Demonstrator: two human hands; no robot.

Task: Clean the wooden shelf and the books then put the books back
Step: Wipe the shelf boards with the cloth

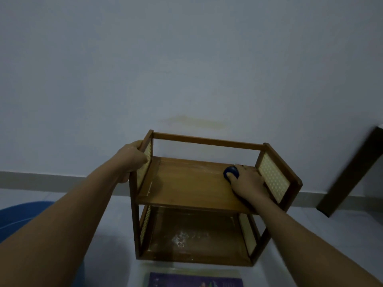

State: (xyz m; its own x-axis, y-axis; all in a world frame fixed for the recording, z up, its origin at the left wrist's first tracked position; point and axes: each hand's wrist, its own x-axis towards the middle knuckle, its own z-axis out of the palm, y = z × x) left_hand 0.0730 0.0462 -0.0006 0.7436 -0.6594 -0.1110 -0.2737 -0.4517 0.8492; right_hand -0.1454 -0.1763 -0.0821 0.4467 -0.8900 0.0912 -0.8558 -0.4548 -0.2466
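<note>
Head view: upright wooden shelf (194, 183), long axis left-right; left hand (132, 160) grips its side, right hand (246, 183) clutches blue cloth (231, 172).

The wooden shelf (196, 183) stands on the floor (103, 214), near the wall (186, 59) behind it. The left hand (132, 160) is on its left side panel. The right hand (246, 183) lies on the upper board, at the right, over a small cloth (231, 171). A book (194, 282) lies before the shelf.
</note>
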